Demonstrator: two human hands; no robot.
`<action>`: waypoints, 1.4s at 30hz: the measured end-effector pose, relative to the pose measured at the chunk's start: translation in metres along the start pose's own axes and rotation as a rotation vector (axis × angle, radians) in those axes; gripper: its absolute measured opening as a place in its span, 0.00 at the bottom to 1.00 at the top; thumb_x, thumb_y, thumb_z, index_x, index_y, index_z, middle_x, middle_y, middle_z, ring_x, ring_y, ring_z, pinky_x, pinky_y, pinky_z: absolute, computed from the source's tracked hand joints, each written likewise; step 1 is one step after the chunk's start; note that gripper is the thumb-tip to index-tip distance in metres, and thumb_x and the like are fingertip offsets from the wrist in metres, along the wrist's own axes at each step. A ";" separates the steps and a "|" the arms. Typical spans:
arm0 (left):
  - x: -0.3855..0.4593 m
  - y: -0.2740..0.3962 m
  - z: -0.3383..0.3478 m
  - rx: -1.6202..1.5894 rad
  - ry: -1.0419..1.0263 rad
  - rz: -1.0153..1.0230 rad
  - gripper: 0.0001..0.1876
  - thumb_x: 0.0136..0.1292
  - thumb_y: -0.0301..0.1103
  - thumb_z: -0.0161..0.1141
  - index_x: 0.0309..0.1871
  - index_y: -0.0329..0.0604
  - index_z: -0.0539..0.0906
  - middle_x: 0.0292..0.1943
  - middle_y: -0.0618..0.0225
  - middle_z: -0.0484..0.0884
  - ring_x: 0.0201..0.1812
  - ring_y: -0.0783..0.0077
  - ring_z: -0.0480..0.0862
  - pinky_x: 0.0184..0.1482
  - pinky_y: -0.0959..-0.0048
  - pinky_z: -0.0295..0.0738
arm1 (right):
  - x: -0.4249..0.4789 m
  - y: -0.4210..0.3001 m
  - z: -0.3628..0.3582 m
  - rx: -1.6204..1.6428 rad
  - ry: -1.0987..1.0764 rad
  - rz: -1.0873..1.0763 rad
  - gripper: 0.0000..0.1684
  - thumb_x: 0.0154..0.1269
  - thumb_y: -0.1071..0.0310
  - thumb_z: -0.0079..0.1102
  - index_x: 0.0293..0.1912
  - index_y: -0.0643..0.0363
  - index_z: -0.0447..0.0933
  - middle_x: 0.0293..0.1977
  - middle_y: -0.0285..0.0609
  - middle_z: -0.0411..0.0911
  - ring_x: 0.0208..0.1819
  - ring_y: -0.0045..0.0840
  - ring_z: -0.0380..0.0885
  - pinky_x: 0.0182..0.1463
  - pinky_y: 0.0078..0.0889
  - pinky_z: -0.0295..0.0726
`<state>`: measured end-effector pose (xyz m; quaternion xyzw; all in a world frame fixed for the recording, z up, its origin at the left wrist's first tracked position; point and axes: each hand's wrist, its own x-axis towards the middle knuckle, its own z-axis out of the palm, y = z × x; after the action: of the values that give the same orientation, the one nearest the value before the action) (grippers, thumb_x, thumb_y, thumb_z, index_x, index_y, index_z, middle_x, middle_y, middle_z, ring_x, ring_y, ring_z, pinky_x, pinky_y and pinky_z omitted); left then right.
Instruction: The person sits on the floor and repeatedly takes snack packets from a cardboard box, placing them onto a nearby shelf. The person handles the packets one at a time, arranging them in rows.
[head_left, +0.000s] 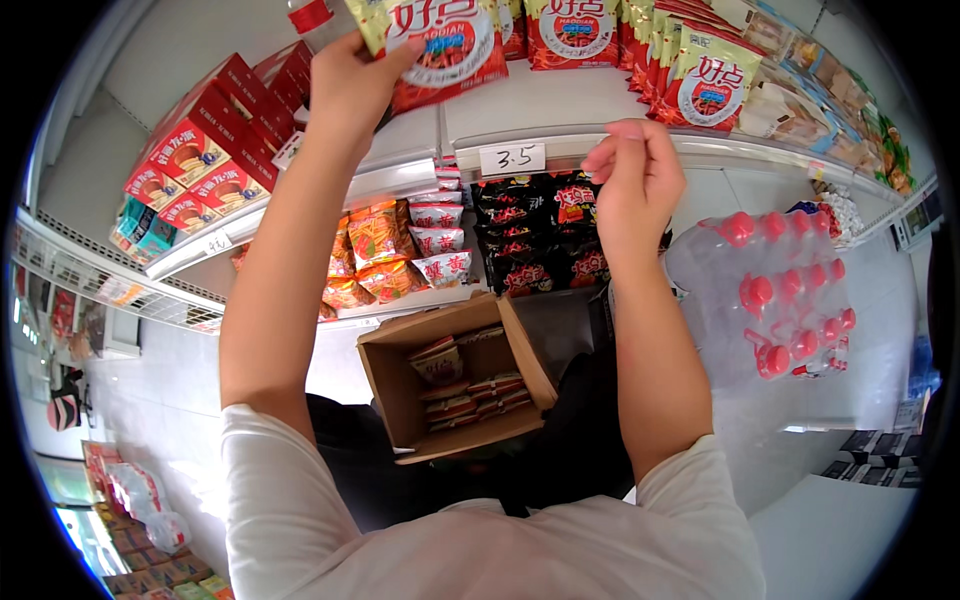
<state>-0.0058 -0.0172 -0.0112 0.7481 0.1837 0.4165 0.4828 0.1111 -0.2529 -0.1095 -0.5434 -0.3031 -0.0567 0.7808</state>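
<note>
At the top left of centre, my left hand (360, 82) holds a red and yellow snack packet (454, 56) above the upper shelf, thumb across its front. My right hand (637, 161) is raised at the front edge of that shelf, its fingers curled; whether anything small is between them cannot be told. Like packets stand on the shelf: one (574, 34) at the back and a row (701, 82) to the right. Below, an open cardboard box (386, 405) between my legs holds several similar packets (476, 397).
Red snack boxes (191, 154) fill the shelf's left part. The shelf edge (555, 139) carries a price card (512, 159). Orange packets (379, 244) and black packets (525, 240) lie on the shelf below. Shrink-wrapped bottles with red caps (780, 289) stand at right.
</note>
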 end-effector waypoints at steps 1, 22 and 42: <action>0.012 -0.008 0.011 0.039 0.040 0.004 0.16 0.69 0.29 0.77 0.55 0.27 0.89 0.45 0.61 0.93 0.42 0.78 0.89 0.44 0.74 0.83 | 0.001 0.003 0.000 0.006 -0.009 -0.017 0.11 0.85 0.69 0.51 0.46 0.64 0.80 0.26 0.37 0.82 0.28 0.17 0.81 0.32 0.22 0.76; 0.079 -0.083 0.054 0.794 0.079 0.105 0.37 0.53 0.48 0.86 0.53 0.29 0.79 0.49 0.40 0.88 0.51 0.42 0.90 0.55 0.53 0.86 | -0.017 0.019 0.018 -0.157 -0.315 -0.177 0.09 0.81 0.72 0.60 0.41 0.66 0.82 0.20 0.36 0.80 0.22 0.12 0.79 0.28 0.20 0.76; -0.205 -0.037 -0.057 0.458 -0.736 0.445 0.07 0.62 0.26 0.71 0.43 0.38 0.86 0.39 0.58 0.84 0.40 0.50 0.86 0.42 0.55 0.82 | -0.082 0.030 0.053 -0.695 -1.064 -0.175 0.10 0.71 0.64 0.65 0.34 0.59 0.79 0.27 0.53 0.82 0.34 0.53 0.85 0.36 0.56 0.81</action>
<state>-0.1670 -0.1064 -0.1243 0.9539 -0.0767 0.1663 0.2378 0.0357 -0.2138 -0.1663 -0.6919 -0.6564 0.0623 0.2942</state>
